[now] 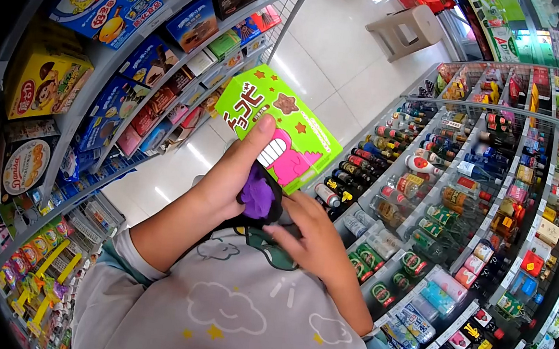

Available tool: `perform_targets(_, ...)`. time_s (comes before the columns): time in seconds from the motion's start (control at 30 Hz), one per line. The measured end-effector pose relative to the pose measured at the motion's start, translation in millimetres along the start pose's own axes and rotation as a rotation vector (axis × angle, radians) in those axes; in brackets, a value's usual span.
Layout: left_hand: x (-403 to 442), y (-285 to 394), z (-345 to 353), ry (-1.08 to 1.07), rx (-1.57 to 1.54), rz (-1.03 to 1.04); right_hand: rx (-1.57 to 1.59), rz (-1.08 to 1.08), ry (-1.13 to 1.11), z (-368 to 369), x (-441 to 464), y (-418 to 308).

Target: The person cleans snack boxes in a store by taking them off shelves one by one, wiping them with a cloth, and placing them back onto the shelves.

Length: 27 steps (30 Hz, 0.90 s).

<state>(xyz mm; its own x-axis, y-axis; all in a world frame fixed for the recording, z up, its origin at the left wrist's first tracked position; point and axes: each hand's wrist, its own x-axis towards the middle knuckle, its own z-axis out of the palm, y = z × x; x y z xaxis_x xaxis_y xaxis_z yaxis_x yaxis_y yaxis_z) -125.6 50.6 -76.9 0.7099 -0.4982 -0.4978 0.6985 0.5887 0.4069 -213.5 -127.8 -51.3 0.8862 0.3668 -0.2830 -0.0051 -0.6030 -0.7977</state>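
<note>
A bright green snack box (pixel 280 128) with a pink cartoon dinosaur and brown star shapes is tilted in front of me. My left hand (pixel 235 169) is closed on it, the thumb lying across its front face. Below the box, by my left palm, hangs a bunched purple and black cloth item (pixel 259 196); what it is I cannot make out. My right hand (pixel 310 236) is close to the box's lower corner and that item, thumb and fingers apart. Some of its fingertips are hidden behind the dark cloth.
To the left, shelves (pixel 166 17) carry boxed snacks, with hanging packets (pixel 41 271) lower down. Racks of bottles and cans (pixel 427 205) fill the right side. A beige plastic stool (pixel 406 30) stands on the tiled aisle floor (pixel 328 49) ahead.
</note>
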Motion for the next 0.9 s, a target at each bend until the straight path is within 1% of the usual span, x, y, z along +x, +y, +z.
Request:
perform_targets(0.07, -0.3, 3.3, -3.5, 0.018, -0.046, 0.004, -0.008, -0.009, 0.035, -3.0, 0.9, 8.4)
perform_targets(0.1, -1.0, 5.3, -5.0, 0.054, -0.049, 0.018, 0.045, 0.017, 0.088, -2.9, 2.4, 8.0)
perform_targets(0.13, -2.8, 7.0, -6.3, 0.09, -0.052, 0.034, 0.045, 0.008, 0.077, -4.2, 3.9, 5.8)
perform_targets(0.17, -4.6, 7.8, -5.2, 0.125, -0.044, 0.094, 0.092, 0.031, 0.118, -6.9, 5.5, 2.3)
perform_targets(0.2, -6.8, 9.3, -5.8, 0.132, -0.048, 0.108, 0.139, 0.054, 0.159, -8.9, 7.4, 0.2)
perform_targets(0.27, -11.3, 12.9, -7.2, 0.192, -0.069, 0.159, 0.128, 0.008, 0.176, -8.1, 10.8, 6.3)
perform_targets(0.33, -13.8, 15.5, -7.0, 0.215, -0.077, 0.186, 0.166, 0.067, 0.205, -9.7, 13.3, 6.9)
perform_targets(0.4, -15.0, 16.6, -8.2, 0.233, -0.084, 0.203, 0.146, 0.048, 0.231, -10.5, 17.4, 8.1)
perform_targets(0.47, -14.1, 16.3, -10.6, 0.209, -0.058, 0.217, 0.108, -0.14, 0.391, -14.2, 22.1, 7.8)
perform_targets(0.53, -12.5, 18.4, -2.6, 0.237, -0.073, 0.209, 0.118, -0.15, 0.419, -15.8, 14.6, 16.6)
perform_targets(0.6, -9.3, 17.5, -4.3, 0.262, -0.084, 0.193, 0.758, 0.154, 0.635, -15.5, 4.4, 20.5)
perform_targets(0.67, -5.3, 13.6, -20.4, 0.233, 0.131, 0.132, 1.143, 0.12, 0.723, -30.2, 7.3, 23.9)
perform_targets(0.73, -1.0, 8.1, -18.9, 0.24, 0.123, 0.123, 1.511, 0.181, 0.729, -48.7, 7.9, 30.8)
perform_targets(0.77, 0.3, 6.2, -17.2, 0.25, 0.109, 0.121, 1.595, 0.222, 0.699, -57.0, 1.6, 38.3)
perform_targets(0.8, 1.6, 5.7, -14.7, 0.244, 0.117, 0.115, 1.599, 0.219, 0.709, -61.3, -2.6, 37.5)
perform_targets(0.9, 3.6, 5.1, -10.8, 0.231, 0.097, 0.086, 1.503, 0.249, 0.561, -67.2, -17.9, 23.9)
